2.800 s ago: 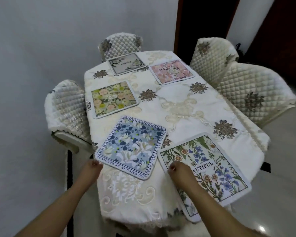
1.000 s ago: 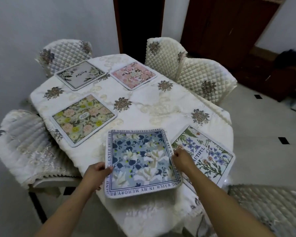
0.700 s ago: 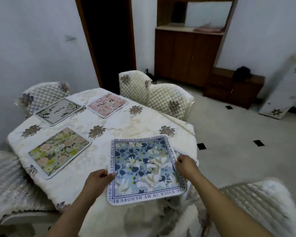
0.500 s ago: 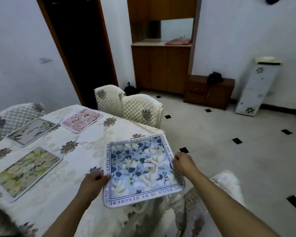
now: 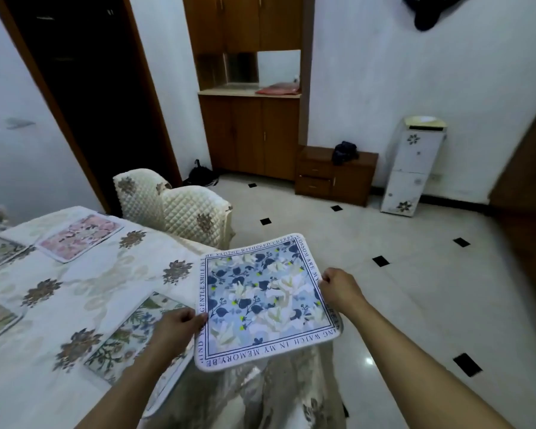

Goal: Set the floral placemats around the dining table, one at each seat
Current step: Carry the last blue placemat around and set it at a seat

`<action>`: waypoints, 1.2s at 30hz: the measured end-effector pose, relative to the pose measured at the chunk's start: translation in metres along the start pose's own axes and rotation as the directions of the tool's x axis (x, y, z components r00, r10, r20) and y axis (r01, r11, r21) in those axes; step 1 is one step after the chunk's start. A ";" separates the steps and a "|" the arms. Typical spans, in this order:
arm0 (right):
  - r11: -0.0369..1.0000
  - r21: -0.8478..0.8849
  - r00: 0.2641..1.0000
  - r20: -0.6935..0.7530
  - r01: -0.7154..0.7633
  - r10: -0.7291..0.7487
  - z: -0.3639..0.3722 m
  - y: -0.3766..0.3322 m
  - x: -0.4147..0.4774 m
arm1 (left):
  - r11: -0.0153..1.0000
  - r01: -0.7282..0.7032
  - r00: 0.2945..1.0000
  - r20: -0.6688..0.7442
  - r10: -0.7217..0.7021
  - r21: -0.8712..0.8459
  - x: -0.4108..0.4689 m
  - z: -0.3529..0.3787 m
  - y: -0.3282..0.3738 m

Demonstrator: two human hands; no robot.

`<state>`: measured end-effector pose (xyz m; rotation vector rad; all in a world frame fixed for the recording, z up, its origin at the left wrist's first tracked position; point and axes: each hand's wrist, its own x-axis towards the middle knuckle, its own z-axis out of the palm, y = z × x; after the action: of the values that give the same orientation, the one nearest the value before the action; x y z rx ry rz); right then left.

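We've got the blue placemat (image 5: 266, 300) up in the air, just past the table (image 5: 75, 292) corner, left hand (image 5: 175, 331) & right hand (image 5: 338, 289) pinching opposite edges. Mid-carry imo; next it needs a free seat, prob by the quilted chairs (image 5: 180, 209). Thin, soft, rounded square w/ printed text border.

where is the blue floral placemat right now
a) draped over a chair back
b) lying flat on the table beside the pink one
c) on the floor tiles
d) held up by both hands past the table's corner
d: the left hand grips the left edge and the right hand the right edge of the blue floral placemat, which is lifted partly out beyond the table edge, over the floor.
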<state>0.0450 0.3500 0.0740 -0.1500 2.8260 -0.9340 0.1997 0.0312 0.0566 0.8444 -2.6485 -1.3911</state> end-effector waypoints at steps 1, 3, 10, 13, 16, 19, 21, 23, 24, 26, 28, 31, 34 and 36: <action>1.000 -0.006 1.000 -0.011 -0.016 0.016 -0.009 0.007 0.003 | 1.000 -0.018 1.000 0.011 0.018 0.006 0.006 0.010 0.007; 0.998 -0.017 0.998 -0.041 -0.058 0.057 -0.028 0.026 0.012 | 0.999 -0.040 0.999 0.035 0.040 0.008 0.019 0.035 0.027; 0.991 -0.026 0.989 -0.072 -0.131 0.129 -0.090 0.118 0.070 | 0.998 -0.039 0.995 0.089 0.035 0.046 0.059 0.138 0.103; 0.993 -0.031 0.993 -0.051 -0.111 0.110 -0.111 0.161 0.117 | 0.996 -0.059 0.996 0.069 0.054 0.064 0.086 0.185 0.143; 0.999 -0.033 0.999 -0.027 -0.041 0.040 -0.132 0.196 0.164 | 0.990 -0.049 0.999 0.005 0.049 0.129 0.102 0.235 0.178; 0.998 -0.050 1.000 -0.006 0.024 -0.024 -0.144 0.214 0.198 | 0.985 -0.019 0.999 -0.026 0.024 0.171 0.109 0.264 0.199; 0.996 -0.061 0.998 0.029 0.058 -0.056 -0.152 0.224 0.226 | 0.988 0.003 0.999 -0.043 0.004 0.156 0.120 0.280 0.214; 0.998 -0.022 0.996 0.062 0.063 -0.061 -0.154 0.229 0.253 | 0.990 0.024 0.996 -0.087 -0.012 0.137 0.130 0.288 0.225; 0.998 -0.006 0.995 0.072 0.067 -0.066 -0.155 0.229 0.265 | 0.991 0.029 0.994 -0.105 -0.015 0.133 0.134 0.290 0.229; 0.996 -0.007 0.991 0.095 0.093 -0.092 -0.152 0.225 0.295 | 0.992 0.056 0.990 -0.134 -0.040 0.114 0.151 0.294 0.236; 0.994 -0.017 0.989 0.104 0.108 -0.105 -0.148 0.220 0.328 | 0.993 0.075 0.986 -0.156 -0.060 0.088 0.176 0.301 0.241; 0.993 -0.058 0.989 0.110 0.107 -0.100 -0.148 0.219 0.382 | 0.997 0.070 0.986 -0.151 -0.064 0.035 0.228 0.321 0.253; 0.992 -0.119 0.996 0.082 0.048 -0.038 -0.167 0.226 0.441 | 0.999 0.034 0.991 -0.127 -0.034 -0.001 0.295 0.350 0.275; 0.993 -0.120 0.999 0.051 -0.012 0.018 -0.184 0.236 0.479 | 1.000 0.027 0.996 -0.083 -0.028 -0.014 0.343 0.371 0.296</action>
<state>-0.4696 0.5760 0.0201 -0.1650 2.8306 -0.7470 -0.3255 0.2806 -0.0108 0.9197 -2.5728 -1.3461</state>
